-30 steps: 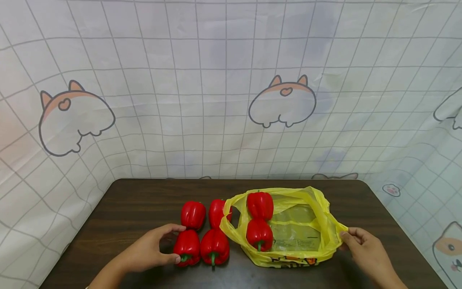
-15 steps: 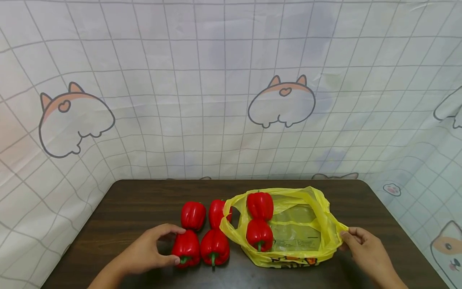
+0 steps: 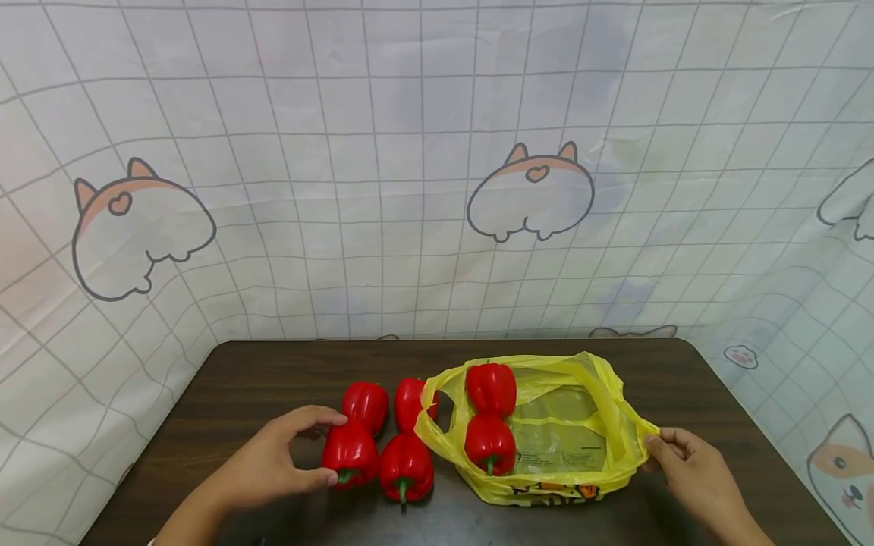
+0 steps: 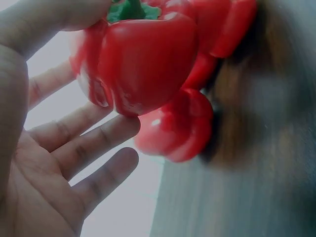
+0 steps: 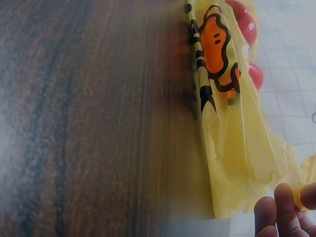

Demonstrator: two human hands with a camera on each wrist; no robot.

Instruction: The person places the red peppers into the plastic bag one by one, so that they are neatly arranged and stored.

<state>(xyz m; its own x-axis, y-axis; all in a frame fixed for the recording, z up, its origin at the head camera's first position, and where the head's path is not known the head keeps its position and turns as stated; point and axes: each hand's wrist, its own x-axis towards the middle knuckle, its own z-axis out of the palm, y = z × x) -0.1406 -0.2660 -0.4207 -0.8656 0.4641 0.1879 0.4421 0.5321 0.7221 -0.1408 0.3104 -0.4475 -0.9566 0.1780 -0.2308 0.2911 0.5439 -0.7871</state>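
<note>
My left hand (image 3: 273, 459) grips a red bell pepper (image 3: 350, 453) between thumb and fingers; in the left wrist view this bell pepper (image 4: 148, 59) shows its green stem beside the thumb. Three more red peppers stand close by: one behind it (image 3: 367, 403), one to its right (image 3: 406, 464), and one farther back (image 3: 410, 402), partly covered by the bag's handle. My right hand (image 3: 693, 474) pinches the right edge of a yellow plastic bag (image 3: 631, 440), its mouth spread wide. Inside the bag, at the left, sit two red peppers, one behind (image 3: 492, 388) the other (image 3: 490, 446).
All of this is on a dark wood-grain table (image 3: 273, 364) with rounded back corners. A white grid-patterned cloth (image 3: 423, 227) with cartoon animal prints hangs behind it and along the sides. The bag's printed front (image 5: 215, 47) faces the table's near side.
The pepper in my left hand has risen slightly and tilted, now overlapping the one behind it. My right hand and the bag have stayed in place.
</note>
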